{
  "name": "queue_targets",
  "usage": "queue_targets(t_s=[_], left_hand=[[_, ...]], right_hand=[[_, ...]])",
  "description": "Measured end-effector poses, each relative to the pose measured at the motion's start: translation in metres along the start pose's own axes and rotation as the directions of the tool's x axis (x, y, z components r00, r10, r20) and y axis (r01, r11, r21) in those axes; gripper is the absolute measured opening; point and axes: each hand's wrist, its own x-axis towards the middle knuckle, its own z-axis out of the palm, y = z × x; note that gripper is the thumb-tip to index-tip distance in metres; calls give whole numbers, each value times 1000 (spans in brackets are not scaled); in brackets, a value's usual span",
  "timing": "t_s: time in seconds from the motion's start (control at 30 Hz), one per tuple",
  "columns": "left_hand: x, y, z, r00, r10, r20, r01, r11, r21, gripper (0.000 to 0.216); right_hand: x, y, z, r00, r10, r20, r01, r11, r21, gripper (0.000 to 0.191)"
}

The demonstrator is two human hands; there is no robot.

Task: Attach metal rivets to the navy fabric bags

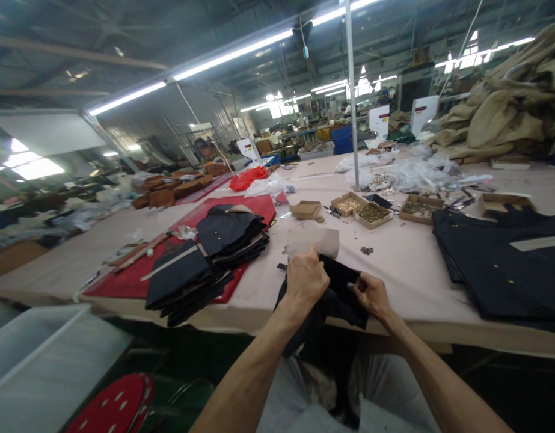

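Note:
A piece of black fabric (343,282) hangs over the table's front edge between my two hands. My left hand (308,276) is closed on its upper left part, knuckles up. The right side of the fabric is pinched between the thumb and fingers of my right hand (371,294). Just behind my left hand lies a beige cloth piece (320,240). A small heap of metal bits (366,250) rests on the table beyond my right hand. The lower end of the fabric drops toward my lap, partly hidden by my left forearm.
Stacked dark fabric pieces (232,231) lie left on a red sheet (124,282). Small cardboard boxes (371,214) hold metal fittings. Dark garments (498,258) are piled at right. A metal pole (352,96) rises behind. A red stool (112,406) and white bin (47,355) stand below left.

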Motion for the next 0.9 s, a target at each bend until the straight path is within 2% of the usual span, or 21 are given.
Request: queue_targets(t_s=[0.03,0.1,0.23,0.3,0.4,0.47,0.5,0.53,0.6,0.67,0.7,0.8,0.9], left_hand=[[2,-1,2,1000,4,-9,-4,1000,-6,26],[6,-3,6,999,10,-39,-10,1000,-6,29],[16,-6,21,994,49,-94,-43,997,63,30],[20,-8,33,987,102,-128,-86,989,123,29],[27,-17,57,945,262,-193,-220,952,214,28],[33,-26,75,879,442,-176,-397,886,241,26],[35,-31,84,829,543,-131,-506,830,235,23],[38,-36,93,767,639,-65,-615,760,211,21],[42,-41,109,612,786,95,-791,602,114,17],[42,-42,120,479,850,218,-870,493,-9,15],[40,-41,124,442,860,254,-880,471,-65,12],[32,-35,127,414,854,316,-858,482,-177,7],[29,-36,122,427,808,407,-816,538,-211,6]], right_hand=[[1,5,1,998,4,60,-6,1000,30,12],[7,12,3,983,49,179,-60,997,57,23],[18,17,2,932,137,337,-150,989,13,70],[21,16,2,912,148,383,-152,988,-21,91],[22,14,3,891,168,421,-156,986,-62,103],[21,14,5,891,175,419,-158,985,-76,101],[21,13,6,892,175,417,-155,984,-81,99],[21,13,6,892,175,416,-152,985,-87,96],[22,12,7,892,173,418,-145,985,-97,88],[23,12,7,891,179,417,-149,983,-104,83],[24,12,6,891,182,417,-153,983,-102,81],[26,13,6,887,182,424,-164,983,-79,75],[26,16,6,888,177,424,-168,984,-59,68]])
